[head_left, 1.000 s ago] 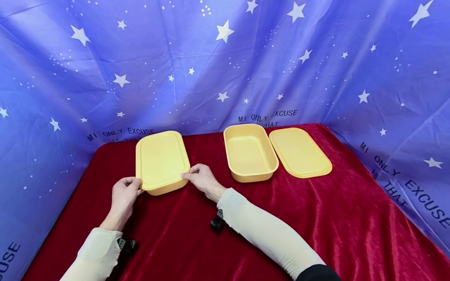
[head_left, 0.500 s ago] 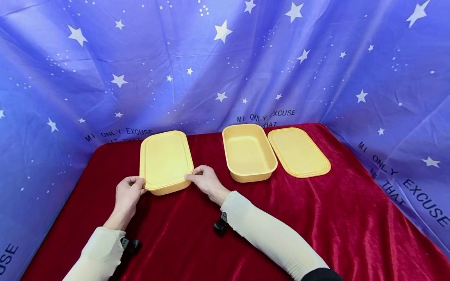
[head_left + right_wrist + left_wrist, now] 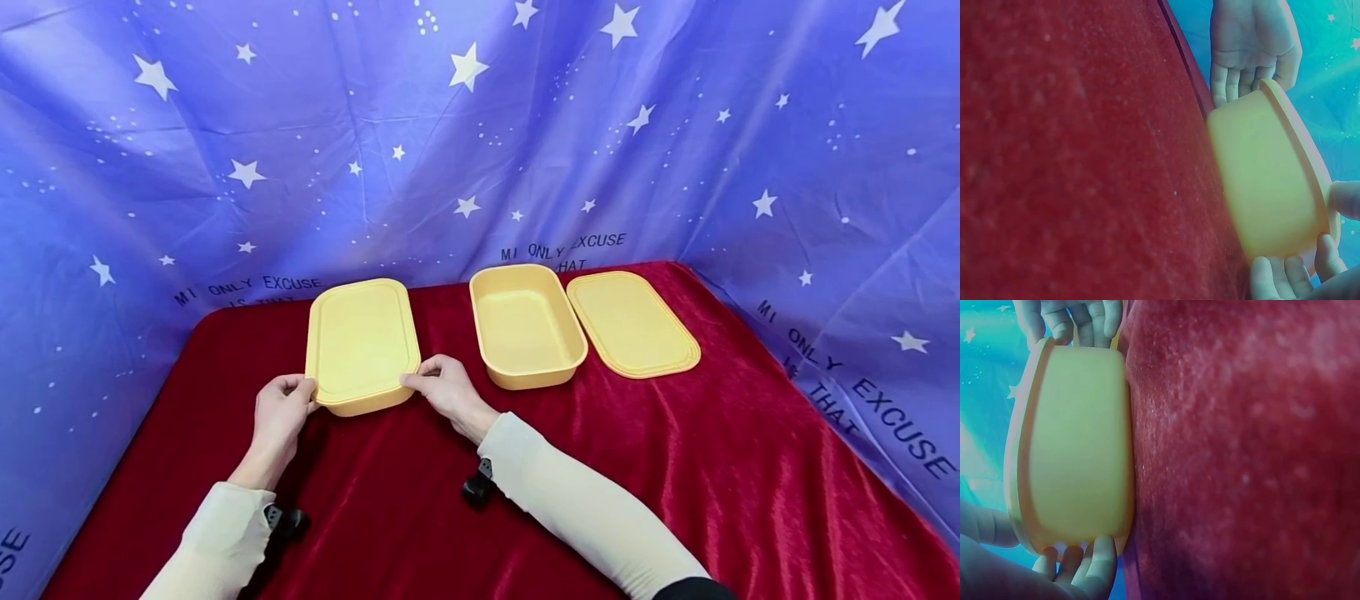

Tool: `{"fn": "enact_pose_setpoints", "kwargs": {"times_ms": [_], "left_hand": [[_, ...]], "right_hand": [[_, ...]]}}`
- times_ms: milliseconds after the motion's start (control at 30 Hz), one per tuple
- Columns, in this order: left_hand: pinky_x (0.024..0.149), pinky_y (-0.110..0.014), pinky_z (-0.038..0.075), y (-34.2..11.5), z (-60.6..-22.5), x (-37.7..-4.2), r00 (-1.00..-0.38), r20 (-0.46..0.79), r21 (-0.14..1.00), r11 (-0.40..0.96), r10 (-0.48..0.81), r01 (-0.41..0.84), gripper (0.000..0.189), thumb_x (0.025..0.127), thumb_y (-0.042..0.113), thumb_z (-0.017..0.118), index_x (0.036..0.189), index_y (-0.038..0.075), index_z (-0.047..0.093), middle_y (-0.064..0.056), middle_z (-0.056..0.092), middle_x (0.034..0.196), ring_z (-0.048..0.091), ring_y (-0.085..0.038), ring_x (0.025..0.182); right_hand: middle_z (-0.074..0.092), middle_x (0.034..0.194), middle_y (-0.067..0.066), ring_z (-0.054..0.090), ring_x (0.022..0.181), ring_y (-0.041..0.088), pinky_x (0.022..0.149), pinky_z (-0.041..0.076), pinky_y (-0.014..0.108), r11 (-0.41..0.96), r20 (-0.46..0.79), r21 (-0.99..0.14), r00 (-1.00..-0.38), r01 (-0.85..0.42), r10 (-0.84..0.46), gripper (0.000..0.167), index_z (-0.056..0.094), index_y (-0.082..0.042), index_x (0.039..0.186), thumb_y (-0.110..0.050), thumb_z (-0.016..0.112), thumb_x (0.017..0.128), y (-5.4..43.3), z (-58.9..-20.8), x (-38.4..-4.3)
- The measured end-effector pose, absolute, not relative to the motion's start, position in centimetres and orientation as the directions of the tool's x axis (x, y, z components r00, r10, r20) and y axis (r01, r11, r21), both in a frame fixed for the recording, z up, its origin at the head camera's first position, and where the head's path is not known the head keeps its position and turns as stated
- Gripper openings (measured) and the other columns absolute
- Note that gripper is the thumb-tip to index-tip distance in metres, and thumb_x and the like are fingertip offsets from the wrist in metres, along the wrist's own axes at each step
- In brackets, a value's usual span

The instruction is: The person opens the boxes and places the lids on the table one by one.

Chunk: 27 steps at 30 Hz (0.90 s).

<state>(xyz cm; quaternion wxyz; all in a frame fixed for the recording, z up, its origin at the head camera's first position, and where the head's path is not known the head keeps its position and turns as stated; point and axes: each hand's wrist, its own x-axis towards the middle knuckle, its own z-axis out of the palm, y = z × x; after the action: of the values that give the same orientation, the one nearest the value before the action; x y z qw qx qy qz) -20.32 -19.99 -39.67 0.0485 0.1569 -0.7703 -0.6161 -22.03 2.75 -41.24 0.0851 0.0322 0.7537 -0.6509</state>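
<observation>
A yellow lidded food container [image 3: 363, 337] stands toward the left of the red cloth in the head view. My left hand [image 3: 279, 423] grips its near left corner, thumb at the lid rim and fingers against the side wall. At the near right corner my right hand [image 3: 452, 393] grips it the same way. Both wrist views show the container's plain side wall [image 3: 1079, 444], its base at or very close to the cloth. To its right stands a matching yellow container [image 3: 532, 380] without a lid, its inside bare. A loose yellow lid [image 3: 633, 323] lies flat right beside that one.
Wrinkled red velvet cloth [image 3: 615, 467] covers the table. A blue curtain [image 3: 360, 108] with white stars and printed words hangs behind and along both sides, close to the table's back edge.
Both hands have shifted the lidded container a little to the right, narrowing the gap to the open container. Their grip looks the same. The head view has turned slightly.
</observation>
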Motion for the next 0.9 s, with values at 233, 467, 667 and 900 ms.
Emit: {"fn": "enact_pose_setpoints", "kwargs": {"times_ms": [233,467,667,900], "left_hand": [[0.067,-0.014,0.051,-19.6,-39.8,-20.4,-0.948,-0.114,0.968,0.183,-0.296,-0.174,0.032,0.089,0.007,0.048,0.115,-0.013,0.048,-0.020,0.049,0.112,0.056,0.003,0.073],[0.067,-0.015,0.052,-19.0,-39.8,-20.5,-0.950,-0.120,0.969,0.175,-0.288,-0.175,0.031,0.090,0.007,0.048,0.113,-0.012,0.049,-0.018,0.050,0.109,0.056,0.003,0.072],[0.067,-0.016,0.052,-18.6,-39.7,-20.5,-0.953,-0.106,0.971,0.175,-0.284,-0.160,0.029,0.090,0.007,0.049,0.112,-0.012,0.050,-0.015,0.053,0.100,0.057,0.002,0.070],[0.069,-0.016,0.052,-18.3,-39.9,-20.7,-0.954,-0.117,0.969,0.179,-0.277,-0.171,0.031,0.090,0.009,0.049,0.114,-0.011,0.050,-0.016,0.053,0.105,0.057,0.002,0.071]], "right_hand": [[0.056,0.080,0.002,0.051,0.072,0.016,0.066,0.043,0.027,0.139,-0.169,-0.977,-0.984,0.160,-0.058,0.024,0.061,-0.009,0.085,-0.025,0.078,0.078,3.2,-41.3,-21.7],[0.058,0.082,0.003,0.052,0.074,0.017,0.067,0.043,0.028,0.133,-0.170,-0.978,-0.984,0.161,-0.058,0.025,0.061,-0.009,0.086,-0.026,0.078,0.078,3.9,-41.3,-21.4],[0.057,0.084,0.003,0.049,0.077,0.017,0.067,0.041,0.028,0.135,-0.160,-0.979,-0.986,0.152,-0.052,0.026,0.061,-0.008,0.085,-0.026,0.078,0.078,4.3,-41.2,-21.2],[0.056,0.081,0.003,0.049,0.073,0.017,0.065,0.042,0.027,0.119,-0.147,-0.983,-0.988,0.141,-0.048,0.024,0.059,-0.008,0.083,-0.024,0.077,0.079,4.7,-41.3,-21.1]]}}
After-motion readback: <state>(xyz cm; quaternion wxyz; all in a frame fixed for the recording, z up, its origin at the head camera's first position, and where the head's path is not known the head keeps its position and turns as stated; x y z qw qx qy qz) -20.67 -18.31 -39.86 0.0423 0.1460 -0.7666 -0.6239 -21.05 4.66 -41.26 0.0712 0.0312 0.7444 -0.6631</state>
